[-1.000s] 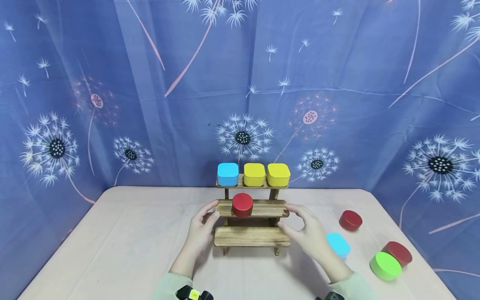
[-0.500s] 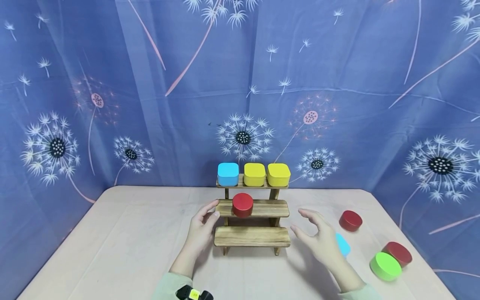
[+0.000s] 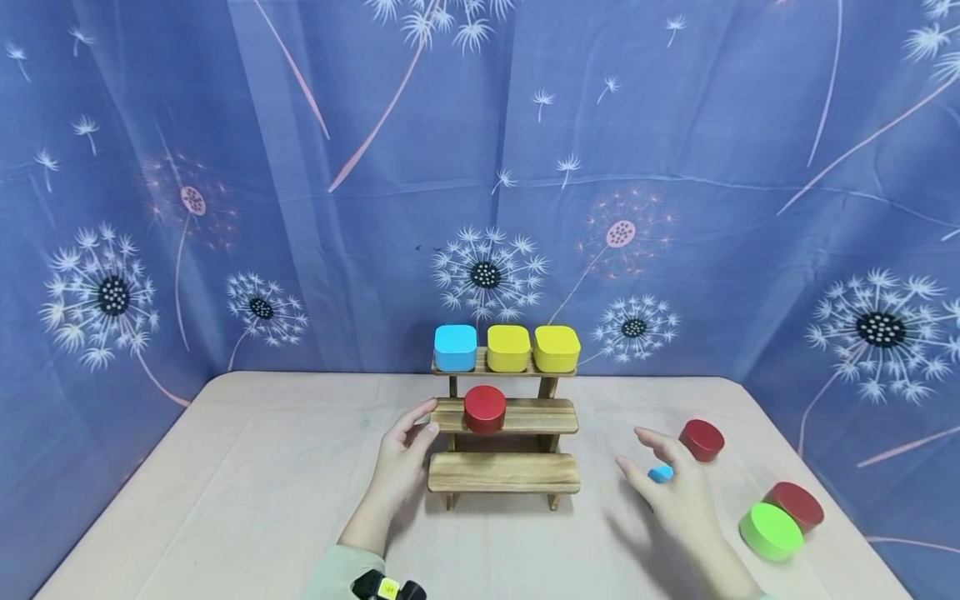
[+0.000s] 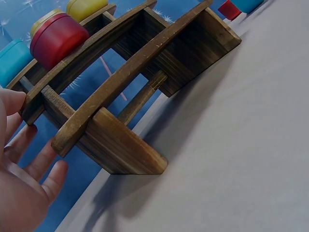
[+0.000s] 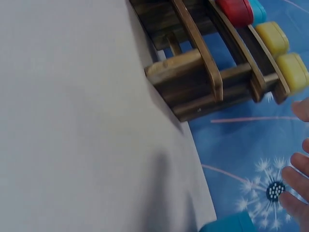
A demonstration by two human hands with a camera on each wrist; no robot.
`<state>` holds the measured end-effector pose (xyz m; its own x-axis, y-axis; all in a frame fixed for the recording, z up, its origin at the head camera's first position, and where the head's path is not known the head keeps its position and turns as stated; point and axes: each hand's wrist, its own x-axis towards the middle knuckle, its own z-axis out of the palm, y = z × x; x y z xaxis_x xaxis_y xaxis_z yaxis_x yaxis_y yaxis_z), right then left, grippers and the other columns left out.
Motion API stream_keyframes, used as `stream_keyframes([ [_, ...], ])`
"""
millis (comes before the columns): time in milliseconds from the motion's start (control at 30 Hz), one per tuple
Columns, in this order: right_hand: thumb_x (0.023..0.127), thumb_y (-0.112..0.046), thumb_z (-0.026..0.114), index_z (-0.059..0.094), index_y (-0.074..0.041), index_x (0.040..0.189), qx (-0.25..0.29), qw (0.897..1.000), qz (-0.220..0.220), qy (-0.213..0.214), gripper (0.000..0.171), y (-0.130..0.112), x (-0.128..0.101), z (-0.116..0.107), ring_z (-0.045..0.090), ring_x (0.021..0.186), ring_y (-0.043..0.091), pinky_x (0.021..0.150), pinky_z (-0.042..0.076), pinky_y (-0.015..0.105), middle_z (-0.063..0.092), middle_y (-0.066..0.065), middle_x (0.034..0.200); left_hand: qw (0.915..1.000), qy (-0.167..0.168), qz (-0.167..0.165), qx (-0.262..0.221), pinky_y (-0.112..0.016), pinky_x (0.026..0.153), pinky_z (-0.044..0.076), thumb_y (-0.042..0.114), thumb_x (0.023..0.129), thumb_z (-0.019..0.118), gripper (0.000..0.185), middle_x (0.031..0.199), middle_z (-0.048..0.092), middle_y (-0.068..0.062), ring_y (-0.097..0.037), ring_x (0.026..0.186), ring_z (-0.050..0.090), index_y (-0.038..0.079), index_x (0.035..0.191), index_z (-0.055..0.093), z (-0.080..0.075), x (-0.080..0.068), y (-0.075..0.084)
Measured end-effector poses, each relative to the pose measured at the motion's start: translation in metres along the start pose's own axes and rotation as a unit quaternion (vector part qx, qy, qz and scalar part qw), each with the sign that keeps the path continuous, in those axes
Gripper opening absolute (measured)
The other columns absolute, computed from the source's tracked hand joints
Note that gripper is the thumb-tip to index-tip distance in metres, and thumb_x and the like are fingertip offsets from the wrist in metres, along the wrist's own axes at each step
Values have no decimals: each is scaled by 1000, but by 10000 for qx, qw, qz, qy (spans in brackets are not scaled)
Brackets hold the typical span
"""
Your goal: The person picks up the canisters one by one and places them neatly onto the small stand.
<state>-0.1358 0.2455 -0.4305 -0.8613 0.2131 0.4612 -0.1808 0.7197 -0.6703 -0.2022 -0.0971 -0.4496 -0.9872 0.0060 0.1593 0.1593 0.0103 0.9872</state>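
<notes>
A: Where's the wooden stand (image 3: pixel 504 473)?
B: Approx ctr of the table (image 3: pixel 277 483), upright. The L hand (image 3: pixel 401 458) pinches the L end of its mid shelf (image 3: pixel 540 417) btwn thumb & fingers.
A: And the R hand (image 3: pixel 678 492)?
B: Well apart from the stand, out R. Thumb & fingers spread, up over the table. It partly hides the loose blue tub (image 3: pixel 661 474); can't tell from here exactly how near they are.
A: What's on the stand?
B: Red tub (image 3: pixel 485 410) on the mid shelf, a bit L of ctr. Top shelf (image 3: pixel 504 374), L to R: blue box (image 3: pixel 455 348), then two yellow boxes (image 3: pixel 508 348).
A: Rest?
B: Far R of the table: one dark-red tub (image 3: pixel 702 440) near the R hand, another dark-red tub (image 3: pixel 797 506) farther R w/ the green tub (image 3: pixel 771 532) right in front. Backdrop: blue dandelion cloth (image 3: pixel 337 250).
</notes>
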Motion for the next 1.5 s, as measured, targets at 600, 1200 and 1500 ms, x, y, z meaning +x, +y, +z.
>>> stream_keyframes([
  [600,82,-18,74,62,-6,119,285,9889,987,1069,41,30,-9,-27,41,98,-20,86,29,-1,55,-28,102,9999,-12,41,133,-13,87,44,12,95,54,40,140,47,-11,-5,98,53,8,135,51,1,0,-1],
  [1200,83,-21,71,56,-4,127,45,9638,1374,2284,50,49,-9,-34,36,101,-21,105,31,18,58,14,119,9996,60,56,287,-15,87,45,14,95,55,38,135,52,-8,-1,98,55,11,133,54,-3,1,-1],
  [1500,83,-17,71,56,-2,127,-340,9585,1557,2362,50,61,-11,-44,35,73,-2,71,25,17,57,13,112,9996,-3,5,283,-14,90,44,14,95,55,38,139,49,-6,-3,104,54,11,133,53,-1,0,-1],
])
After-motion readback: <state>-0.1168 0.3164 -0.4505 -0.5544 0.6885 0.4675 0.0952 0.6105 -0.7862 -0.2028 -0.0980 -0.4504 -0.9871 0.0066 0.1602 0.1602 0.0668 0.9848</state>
